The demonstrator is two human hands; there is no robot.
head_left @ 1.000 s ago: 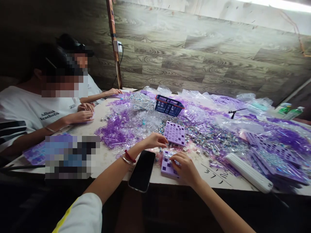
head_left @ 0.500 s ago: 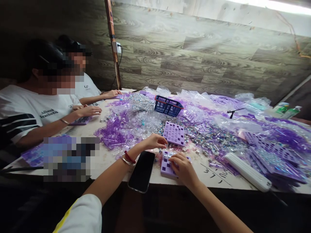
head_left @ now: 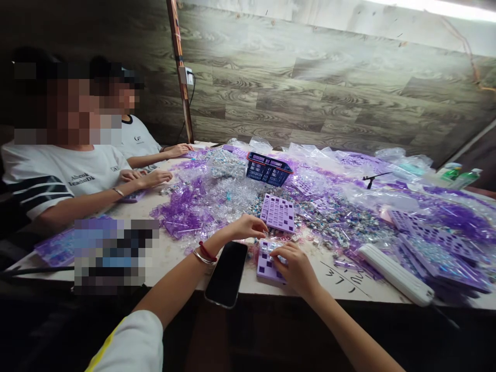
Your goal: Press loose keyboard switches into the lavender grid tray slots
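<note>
A purple tray (head_left: 266, 269) with square holes lies flat near the table's front edge, small clear pieces (head_left: 265, 247) sitting in its far part. My right hand (head_left: 296, 266) rests over the tray's right side, thumb and forefinger drawn together on it. Whatever is between those fingertips is too small to name. At the tray's far left corner, my left hand (head_left: 248, 226) hovers with its fingers curled inward in a pinch; its fingertips hide what they hold, if anything. Just beyond both hands lies a second purple holed tray (head_left: 277, 213).
A black phone (head_left: 227, 275) lies left of the tray. Small parts (head_left: 341, 222) and clear and purple plastic pieces (head_left: 182, 209) are heaped around a dark blue basket (head_left: 268, 169). At right are a white bar (head_left: 395, 274) and stacked purple trays (head_left: 442, 263). Two co-workers sit at left.
My right hand has shifted very slightly on the tray; my left hand stays put. The nearer co-worker's head has turned and their hand has moved a little to the right.
</note>
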